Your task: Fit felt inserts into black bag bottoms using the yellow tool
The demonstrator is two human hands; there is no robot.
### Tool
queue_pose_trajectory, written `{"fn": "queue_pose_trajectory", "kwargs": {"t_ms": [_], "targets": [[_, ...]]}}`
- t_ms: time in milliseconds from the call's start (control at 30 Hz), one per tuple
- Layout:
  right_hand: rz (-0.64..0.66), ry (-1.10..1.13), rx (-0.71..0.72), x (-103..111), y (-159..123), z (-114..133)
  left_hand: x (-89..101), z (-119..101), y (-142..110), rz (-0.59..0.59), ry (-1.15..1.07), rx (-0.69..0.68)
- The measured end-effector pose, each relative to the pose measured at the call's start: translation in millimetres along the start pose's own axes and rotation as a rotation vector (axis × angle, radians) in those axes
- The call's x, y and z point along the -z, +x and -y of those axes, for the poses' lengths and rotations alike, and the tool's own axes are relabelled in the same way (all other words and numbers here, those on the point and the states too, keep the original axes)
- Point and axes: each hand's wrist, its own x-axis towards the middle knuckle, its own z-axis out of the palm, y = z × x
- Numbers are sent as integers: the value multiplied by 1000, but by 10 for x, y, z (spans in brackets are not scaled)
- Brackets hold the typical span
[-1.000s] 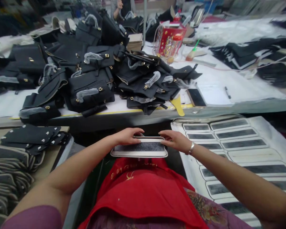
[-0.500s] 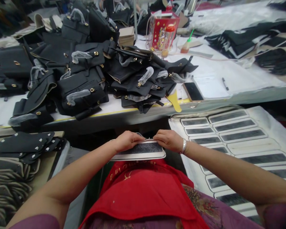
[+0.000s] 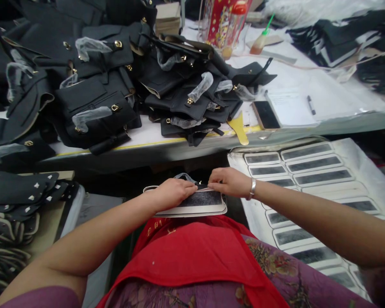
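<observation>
A second ago my hands were loosely set at the two ends of the long white panel with rounded corners and a speckled black strip (image 3: 202, 200); now both have come in to its far edge. The panel lies above my red cloth apron (image 3: 179, 252), tilted so that its striped face shows to me. My left hand (image 3: 175, 192) has slid across its left part, fingers flat over the strip and pointing toward the middle; the thumb is hidden, so I cannot tell whether that hand clamps or only presses. My right hand (image 3: 230, 183) has thumb and fingers drawn together, pinching the panel's far edge right of its middle. A grey loop wrapped in clear plastic (image 3: 184, 176) now shows just beyond the panel, behind my left fingers. To me this shift means the work has gone from steadying the panel to handling its far edge, and I judge that edge not yet settled. To the right of the panel, the white board bearing rows of similar strips (image 3: 368, 171) lies untouched; well beyond the panel is the heap of black bags with gold clasps (image 3: 115, 81).
</observation>
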Motion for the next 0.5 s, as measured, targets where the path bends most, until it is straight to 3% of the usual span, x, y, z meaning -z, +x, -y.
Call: {"fn": "queue_pose_trajectory", "kwargs": {"t_ms": [100, 200, 367, 500], "targets": [[182, 295, -192, 20, 194, -68, 15, -10, -3, 23, 32, 1], [299, 476, -268, 7, 313, -97, 24, 3, -8, 54, 67, -24], [336, 476, -259, -35, 417, -61, 49, 107, -97, 71, 72, -93], [354, 487, -167, -109, 571, -31, 67, 225, -235, 86, 81, -129]]}}
